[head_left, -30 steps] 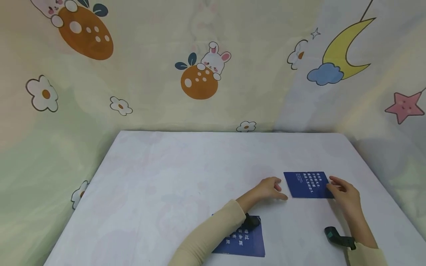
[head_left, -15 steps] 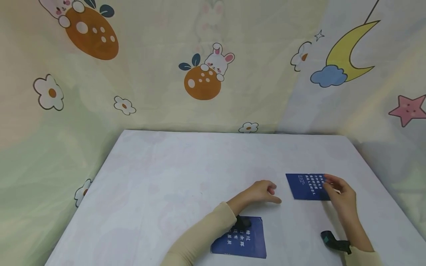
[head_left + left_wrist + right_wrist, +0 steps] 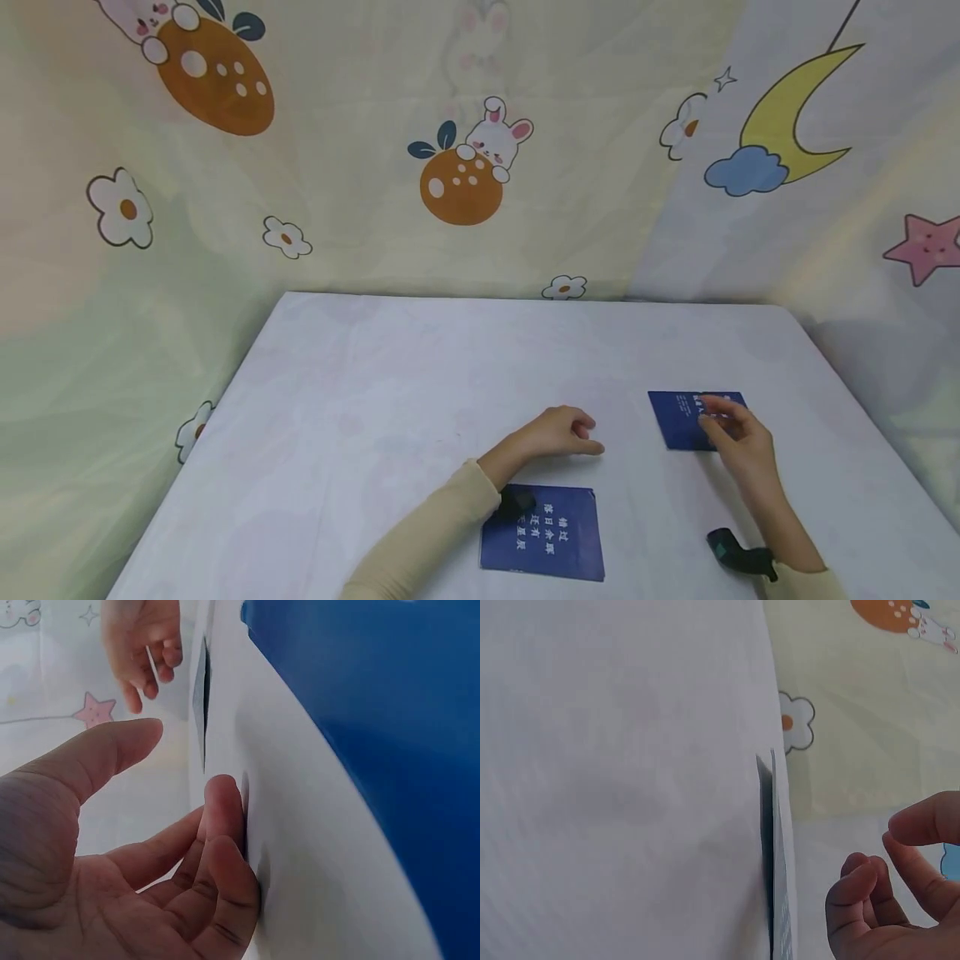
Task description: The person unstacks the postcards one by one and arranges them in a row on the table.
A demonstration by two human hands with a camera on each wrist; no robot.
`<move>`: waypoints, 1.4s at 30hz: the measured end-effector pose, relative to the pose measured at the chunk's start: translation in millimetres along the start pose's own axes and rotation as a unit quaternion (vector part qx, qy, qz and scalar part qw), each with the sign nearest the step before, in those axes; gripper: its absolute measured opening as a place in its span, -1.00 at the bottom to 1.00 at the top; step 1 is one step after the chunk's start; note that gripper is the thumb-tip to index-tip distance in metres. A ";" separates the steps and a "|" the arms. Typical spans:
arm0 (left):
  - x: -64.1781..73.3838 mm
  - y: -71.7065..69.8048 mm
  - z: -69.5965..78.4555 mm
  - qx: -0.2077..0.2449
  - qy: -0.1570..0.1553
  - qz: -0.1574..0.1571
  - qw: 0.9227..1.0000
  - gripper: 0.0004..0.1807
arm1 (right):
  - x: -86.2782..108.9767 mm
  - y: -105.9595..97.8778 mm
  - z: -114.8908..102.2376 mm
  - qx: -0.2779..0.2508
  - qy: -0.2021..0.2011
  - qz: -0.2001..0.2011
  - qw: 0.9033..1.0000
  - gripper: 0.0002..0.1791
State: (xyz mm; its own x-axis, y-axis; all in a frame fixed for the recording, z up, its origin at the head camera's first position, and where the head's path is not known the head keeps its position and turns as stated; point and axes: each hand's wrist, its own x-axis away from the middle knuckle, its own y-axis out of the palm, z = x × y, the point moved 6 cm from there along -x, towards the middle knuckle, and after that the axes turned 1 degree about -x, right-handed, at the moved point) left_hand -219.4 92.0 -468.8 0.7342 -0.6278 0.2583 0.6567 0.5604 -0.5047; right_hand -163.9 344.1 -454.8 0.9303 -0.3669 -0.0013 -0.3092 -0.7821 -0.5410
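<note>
A dark blue card (image 3: 677,423) with white writing lies at the right of the white table, also showing almost edge-on in the right wrist view. My right hand (image 3: 746,446) hovers over its right part with loosely bent fingers (image 3: 851,889) and holds nothing, hiding some of the writing. Nearer to me lies another blue card (image 3: 558,542), large at the right of the left wrist view; my left wrist covers its upper left corner. Beyond that card my left hand (image 3: 555,433) is held with thumb and fingers apart and loosely bent, gripping nothing.
The white table (image 3: 375,367) reaches back to a fabric backdrop (image 3: 337,150) printed with rabbits, oranges, flowers and a moon. Black wrist cameras (image 3: 738,554) are strapped on both wrists, the left one overlapping the near card in the head view.
My right hand has slid left from the far card's right edge to above its middle. My left hand has drawn back leftward, away from that card. Both cards stay in place.
</note>
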 end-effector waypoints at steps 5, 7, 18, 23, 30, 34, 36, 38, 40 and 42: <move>7.6 -7.6 -8.9 0.006 -0.003 0.007 1.000 -0.52 | 5.8 6.8 -7.6 -0.007 -0.028 -0.012 1.000 -0.58; 11.1 -9.7 -11.0 0.008 -0.003 0.009 1.000 -0.52 | 8.1 9.6 -10.1 -0.009 -0.035 -0.019 0.999 -0.58; 38.4 -24.3 -31.4 0.021 0.010 0.039 0.999 -0.51 | 22.2 32.3 -23.2 -0.030 -0.061 -0.071 0.995 -0.62; 51.0 -31.6 -39.8 0.012 0.026 0.065 0.998 -0.49 | 26.8 45.0 -27.5 -0.038 -0.077 -0.102 0.991 -0.65; 68.0 -34.5 -48.9 0.001 0.023 0.079 0.997 -0.48 | 30.7 59.2 -38.5 -0.040 -0.115 -0.133 0.984 -0.72; 77.8 -34.6 -54.1 -0.016 0.032 0.083 0.996 -0.48 | 34.6 65.0 -41.6 -0.044 -0.121 -0.150 0.980 -0.77; 84.1 -35.1 -56.6 -0.021 0.034 0.086 0.995 -0.47 | 37.5 67.8 -43.0 -0.046 -0.125 -0.161 0.978 -0.79; 91.7 -36.0 -59.5 -0.024 0.032 0.089 0.995 -0.46 | 41.5 71.2 -45.6 -0.044 -0.141 -0.181 0.972 -0.81; 100.5 -37.7 -62.4 -0.020 0.031 0.091 0.995 -0.46 | 46.5 75.0 -49.6 -0.039 -0.172 -0.209 0.962 -0.82; 110.1 -40.6 -65.8 -0.017 0.032 0.094 0.995 -0.46 | 52.2 79.4 -55.0 -0.031 -0.219 -0.242 0.945 -0.84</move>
State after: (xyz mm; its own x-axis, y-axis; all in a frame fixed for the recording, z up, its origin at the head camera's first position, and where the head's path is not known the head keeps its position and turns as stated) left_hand -176.5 -35.4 -474.1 0.8306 -0.5468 0.1050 0.5018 0.6533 -0.5670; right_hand -150.7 235.1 -451.6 0.9538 0.2743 -0.1226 0.1745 -0.8379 -0.5171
